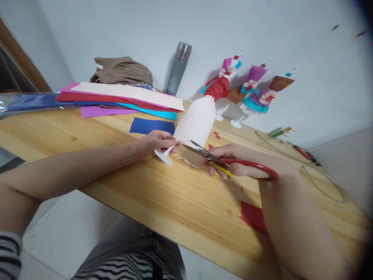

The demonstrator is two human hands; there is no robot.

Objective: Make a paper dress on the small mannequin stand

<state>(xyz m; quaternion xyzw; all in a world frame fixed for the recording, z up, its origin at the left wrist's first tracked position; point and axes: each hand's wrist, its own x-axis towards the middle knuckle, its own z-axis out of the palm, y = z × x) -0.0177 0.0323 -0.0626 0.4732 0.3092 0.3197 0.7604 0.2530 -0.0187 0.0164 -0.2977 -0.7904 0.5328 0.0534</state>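
Head view: I have the fingers of my left hand [159, 143] pinched together on a white-skirted figure [195, 120], where hem meets round base [164, 157]; those of my right hand [233, 150] curl through scissors [244, 161], blades parted at the hem. The figure slants over mid-tabletop [175, 194], its red top [218, 88] toward the back edge.

Well beyond the left hand [159, 140], a bunched brown cloth [122, 70] lies near a standing grey flask [178, 70]; past the right hand [244, 151], a thin cable [303, 171] loops.
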